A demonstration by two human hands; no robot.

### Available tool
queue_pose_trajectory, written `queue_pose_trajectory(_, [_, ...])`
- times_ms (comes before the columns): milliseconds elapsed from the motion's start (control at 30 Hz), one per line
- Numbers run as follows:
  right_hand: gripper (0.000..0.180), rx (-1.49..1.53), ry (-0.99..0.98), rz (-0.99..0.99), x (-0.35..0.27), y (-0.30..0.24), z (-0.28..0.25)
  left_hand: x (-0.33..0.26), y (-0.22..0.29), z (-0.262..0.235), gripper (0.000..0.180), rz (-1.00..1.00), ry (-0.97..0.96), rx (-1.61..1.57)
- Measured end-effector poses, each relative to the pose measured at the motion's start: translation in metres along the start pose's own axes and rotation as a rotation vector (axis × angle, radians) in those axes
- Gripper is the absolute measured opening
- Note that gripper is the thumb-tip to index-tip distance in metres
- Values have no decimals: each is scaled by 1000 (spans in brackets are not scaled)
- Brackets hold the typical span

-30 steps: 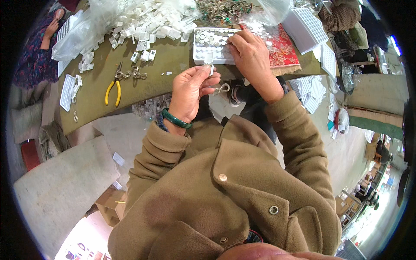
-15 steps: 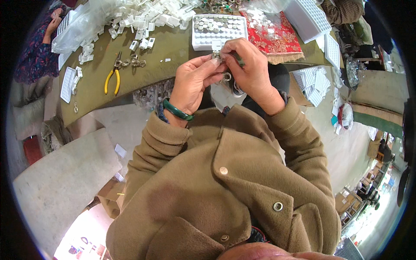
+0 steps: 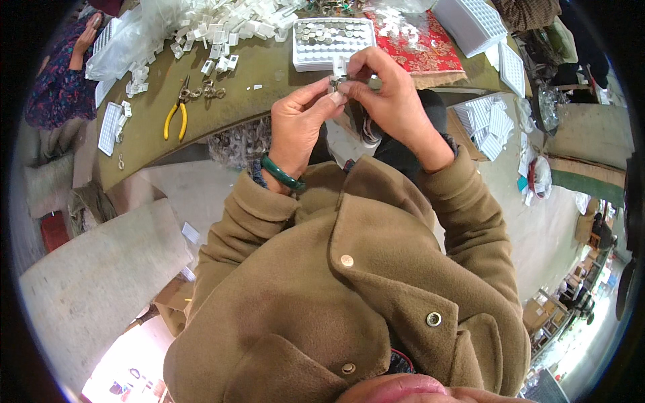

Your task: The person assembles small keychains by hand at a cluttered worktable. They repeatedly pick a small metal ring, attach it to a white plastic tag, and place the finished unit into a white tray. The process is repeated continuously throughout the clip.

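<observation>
My left hand, with a dark green bangle at its wrist, pinches a small shiny metal piece between thumb and fingers. From the other side, my right hand closes thumb and forefinger on a small white plastic tag that meets the metal piece. The fingertips cover much of both, so I cannot tell how they join. Just beyond the hands stands a white tray with rows of small round silvery pieces.
Yellow-handled pliers lie left on the green table, beside metal loops. White plastic pieces are heaped at the back. Right are a red patterned cloth and stacked white trays. Another person's hand shows far left.
My right hand has risen slightly, and the fingers of both hands have shifted around the small piece. A ring-shaped metal bit that hung below the fingers no longer shows.
</observation>
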State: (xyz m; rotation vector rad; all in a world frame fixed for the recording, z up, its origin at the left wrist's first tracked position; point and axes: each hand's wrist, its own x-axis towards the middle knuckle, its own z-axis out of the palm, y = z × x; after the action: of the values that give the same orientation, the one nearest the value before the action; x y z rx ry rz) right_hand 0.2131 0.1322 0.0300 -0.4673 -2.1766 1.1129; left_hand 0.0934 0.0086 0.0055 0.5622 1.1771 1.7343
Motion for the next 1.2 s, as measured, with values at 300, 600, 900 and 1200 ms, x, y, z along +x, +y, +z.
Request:
queue_pose_trajectory(300, [22,846,-121,450,-8,-1,5,-3,4,-4,28,129,-92,125])
queue_pose_trajectory(600, [23,509,32,402,-18,-5,21,-7,1,8,26,-96,-36,-64])
queue_pose_trajectory(900, [28,736,-69,567,-19,1,10,1,-14,-6,23,-475,-140,-583])
queue_pose_trajectory(1200, [23,984,-10,600,-19,13,-2,6,-19,0,17,-762,-186,-873])
